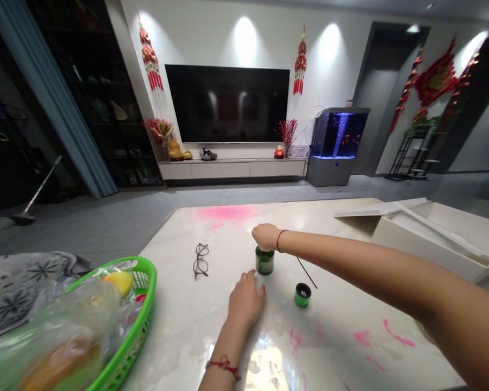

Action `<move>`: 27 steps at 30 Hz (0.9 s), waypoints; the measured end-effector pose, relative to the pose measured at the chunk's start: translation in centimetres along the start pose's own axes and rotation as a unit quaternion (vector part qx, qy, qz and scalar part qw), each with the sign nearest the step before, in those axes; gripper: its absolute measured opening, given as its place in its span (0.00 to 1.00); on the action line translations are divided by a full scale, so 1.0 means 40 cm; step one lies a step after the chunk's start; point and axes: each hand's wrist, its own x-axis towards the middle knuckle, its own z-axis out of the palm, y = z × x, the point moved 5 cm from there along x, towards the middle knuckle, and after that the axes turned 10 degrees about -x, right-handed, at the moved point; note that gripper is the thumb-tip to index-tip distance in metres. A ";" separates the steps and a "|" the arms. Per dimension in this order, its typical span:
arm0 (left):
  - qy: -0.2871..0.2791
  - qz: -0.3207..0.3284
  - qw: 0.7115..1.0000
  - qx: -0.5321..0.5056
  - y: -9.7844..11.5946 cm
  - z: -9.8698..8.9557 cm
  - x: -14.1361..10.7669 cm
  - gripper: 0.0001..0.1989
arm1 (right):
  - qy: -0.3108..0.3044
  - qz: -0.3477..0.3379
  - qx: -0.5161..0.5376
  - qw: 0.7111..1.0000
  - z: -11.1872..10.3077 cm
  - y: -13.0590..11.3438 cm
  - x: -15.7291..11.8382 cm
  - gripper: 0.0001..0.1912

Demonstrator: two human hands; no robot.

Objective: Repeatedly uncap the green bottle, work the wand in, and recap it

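A small green glass jar (264, 263) with a label stands upright on the pale table. My right hand (265, 237) is closed right above its mouth, touching or almost touching the rim. The fingers point down and are hidden, so I cannot tell what they grip. My left hand (246, 300) lies on the table just in front of the jar, its fingers loosely apart and holding nothing. Right of it sits a green cap (302, 295) with its dark hollow side up. A thin black stick (307, 273) lies behind the cap, partly under my right forearm.
Folded glasses (201, 260) lie left of the jar. A green basket (149, 304) of bagged food stands at the left edge. An open white box (436, 239) sits at the right. Pink stains (228, 212) mark the tabletop (179, 326).
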 end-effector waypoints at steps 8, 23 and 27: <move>-0.007 -0.008 1.000 0.004 -0.003 0.003 0.001 0.24 | 0.049 -0.010 0.022 0.999 0.023 0.032 -0.025 0.13; -0.015 -0.008 1.000 0.010 0.003 -0.002 -0.002 0.25 | 0.153 -0.012 0.144 0.978 -0.006 0.140 -0.037 0.08; -0.017 -0.007 1.000 0.007 0.001 0.001 -0.002 0.24 | 0.207 0.030 0.234 0.950 -0.031 0.280 -0.071 0.05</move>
